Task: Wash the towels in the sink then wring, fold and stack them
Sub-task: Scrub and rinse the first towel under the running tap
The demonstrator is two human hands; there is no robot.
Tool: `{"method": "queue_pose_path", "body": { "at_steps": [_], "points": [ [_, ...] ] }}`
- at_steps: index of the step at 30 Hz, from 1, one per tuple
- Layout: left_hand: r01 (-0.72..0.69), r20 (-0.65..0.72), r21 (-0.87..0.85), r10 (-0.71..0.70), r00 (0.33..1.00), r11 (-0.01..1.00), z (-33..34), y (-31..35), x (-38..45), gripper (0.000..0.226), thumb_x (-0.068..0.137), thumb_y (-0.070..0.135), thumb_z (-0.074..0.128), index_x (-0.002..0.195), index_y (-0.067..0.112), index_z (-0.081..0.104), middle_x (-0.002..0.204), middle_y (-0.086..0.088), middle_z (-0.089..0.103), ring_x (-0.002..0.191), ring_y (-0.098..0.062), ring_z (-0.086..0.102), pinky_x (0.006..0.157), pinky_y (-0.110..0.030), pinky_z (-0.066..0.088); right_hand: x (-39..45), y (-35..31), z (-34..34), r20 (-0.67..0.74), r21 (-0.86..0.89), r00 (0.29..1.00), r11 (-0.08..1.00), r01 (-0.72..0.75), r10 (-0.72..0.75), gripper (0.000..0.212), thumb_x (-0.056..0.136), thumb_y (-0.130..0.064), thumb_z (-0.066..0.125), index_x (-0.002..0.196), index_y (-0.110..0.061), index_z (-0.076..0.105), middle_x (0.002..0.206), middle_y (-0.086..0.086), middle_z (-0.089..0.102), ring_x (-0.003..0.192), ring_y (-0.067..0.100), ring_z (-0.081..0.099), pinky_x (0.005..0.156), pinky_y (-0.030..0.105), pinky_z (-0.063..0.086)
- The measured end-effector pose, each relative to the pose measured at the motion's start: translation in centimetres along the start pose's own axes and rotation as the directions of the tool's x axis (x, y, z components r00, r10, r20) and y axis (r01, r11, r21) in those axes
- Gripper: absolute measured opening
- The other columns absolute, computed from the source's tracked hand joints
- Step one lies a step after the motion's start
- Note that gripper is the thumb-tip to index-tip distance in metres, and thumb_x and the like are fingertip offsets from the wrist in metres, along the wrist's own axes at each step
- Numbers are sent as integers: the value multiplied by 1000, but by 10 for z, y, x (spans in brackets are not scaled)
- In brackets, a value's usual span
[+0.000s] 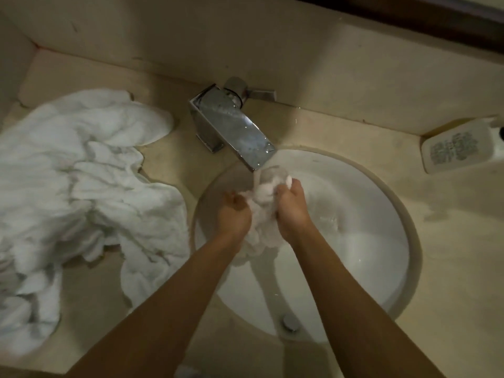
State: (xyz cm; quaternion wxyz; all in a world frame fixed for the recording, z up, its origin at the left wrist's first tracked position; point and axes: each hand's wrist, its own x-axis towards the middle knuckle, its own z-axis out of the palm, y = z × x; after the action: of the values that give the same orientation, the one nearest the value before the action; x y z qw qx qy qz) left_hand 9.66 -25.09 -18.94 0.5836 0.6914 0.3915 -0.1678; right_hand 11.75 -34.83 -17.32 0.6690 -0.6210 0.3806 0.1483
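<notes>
Gripping the towel (263,211) between them, left hand (234,214) and right hand (290,211) held it under the tap (237,129), seemingly bunched toward the sink's (381,214) back rim.

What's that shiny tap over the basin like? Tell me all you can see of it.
The faucet is a boxy, chrome-looking metal block with a flat, sloped spout speckled with droplets. A round knob with a flat lever pointing right sits at its back. It stands on the beige counter, its tip over the sink rim, just above the bunched white towel.
</notes>
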Motion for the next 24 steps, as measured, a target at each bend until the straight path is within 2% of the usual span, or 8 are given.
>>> {"method": "queue_pose_path", "body": {
  "at_steps": [3, 5, 8, 10, 13, 19, 21, 24],
  "points": [
    [-21, 43, -20, 22, 999, 1000, -19, -1, -7, 16, 98, 5, 48, 102, 2, 62, 96, -15, 66, 89, -26, 62, 84, -34, 50, -23, 30, -31, 218, 441, 963, 865, -240, 156, 50, 80, 8, 38, 127, 4, 55, 114, 25, 63, 99, 35, 65, 83, 41, 58],
    [229, 233, -219, -177, 956, 948, -30, 2, -10, 16, 99, 7, 46, 91, 5, 59, 85, -11, 64, 78, -24, 61, 77, -33, 50, -41, 47, -51, 362, 557, 903, 723, -410, 232, 59, 76, -2, 47, 134, 6, 55, 131, 29, 57, 120, 40, 58, 105, 48, 47],
    [645, 743, -344, -222, 631, 682, -49, 14, -24, 30, 94, 6, 40, 98, -5, 67, 85, -21, 71, 79, -29, 71, 73, -35, 58, -53, 55, -71, 462, 539, 847, 676, -502, 261, 64, 91, -32, 62, 147, -4, 46, 152, 21, 43, 143, 36, 37, 122, 47, 23],
    [623, 713, -412, -191, 675, 665, -52, 15, -25, 38, 85, 11, 39, 104, -5, 68, 91, -21, 71, 80, -29, 72, 69, -38, 61, -53, 45, -75, 384, 442, 896, 807, -391, 224, 56, 98, -41, 58, 143, -8, 53, 146, 19, 51, 136, 37, 44, 113, 47, 34],
    [516, 677, -518, -42, 735, 682, -55, 19, -41, 46, 83, 18, 43, 121, -1, 61, 114, -18, 67, 102, -28, 66, 93, -40, 52, -55, 11, -74, 248, 229, 961, 957, -179, 121, 43, 99, -36, 54, 132, -9, 63, 123, 16, 69, 115, 33, 65, 94, 43, 50],
    [437, 612, -683, 133, 779, 585, -53, 20, -41, 25, 84, 19, 49, 95, 8, 69, 90, -9, 67, 84, -22, 65, 72, -30, 56, -55, -19, -64, 241, 34, 955, 984, 172, -175, 29, 91, -25, 58, 114, -14, 72, 111, 13, 73, 107, 32, 67, 86, 42, 52],
    [281, 507, -586, 73, 859, 760, -45, 13, -26, 37, 98, 30, 45, 86, 13, 75, 89, -10, 61, 78, -20, 57, 69, -31, 44, -38, -6, -63, 168, 52, 978, 992, 119, -126, 29, 87, -20, 58, 110, -11, 73, 107, 13, 73, 102, 32, 68, 83, 40, 53],
    [86, 267, -364, 15, 964, 928, -36, 7, -2, 35, 76, 47, 77, 91, 15, 77, 95, -8, 73, 88, -27, 68, 86, -40, 53, -15, 16, -59, 236, 303, 959, 925, -227, 158, 40, 87, -10, 46, 121, 1, 66, 111, 19, 70, 101, 34, 66, 83, 39, 53]
  ]
}}
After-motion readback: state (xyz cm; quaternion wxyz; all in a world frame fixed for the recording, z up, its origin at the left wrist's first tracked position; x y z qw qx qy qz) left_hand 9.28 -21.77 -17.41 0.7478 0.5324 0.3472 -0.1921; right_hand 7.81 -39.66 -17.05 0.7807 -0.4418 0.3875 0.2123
